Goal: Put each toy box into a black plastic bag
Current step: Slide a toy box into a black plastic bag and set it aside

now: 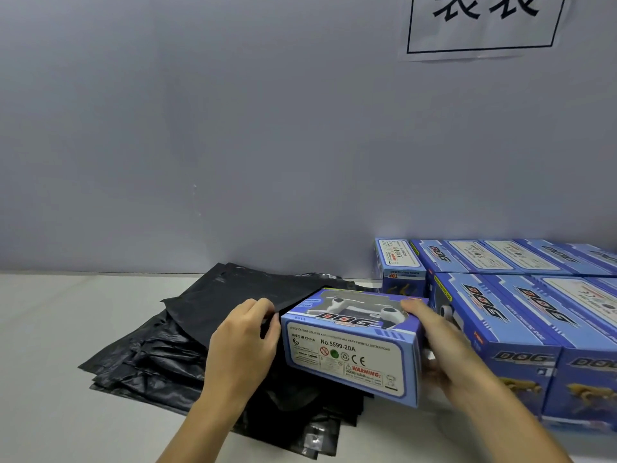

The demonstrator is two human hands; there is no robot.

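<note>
A blue toy box (350, 349) marked "DOG" is held tilted above a pile of black plastic bags (160, 365). My right hand (437, 342) grips its right end, thumb on top. My left hand (243, 339) pinches the raised edge of the top black bag (240, 292) right at the box's left end. The box's far left corner touches that lifted bag edge; whether it is inside the bag's mouth I cannot tell.
Several more blue toy boxes (521, 315) are stacked at the right against the wall. The white table (50, 345) spreads to the left of the bags. A grey wall (233, 128) with a paper sign (484, 21) rises behind.
</note>
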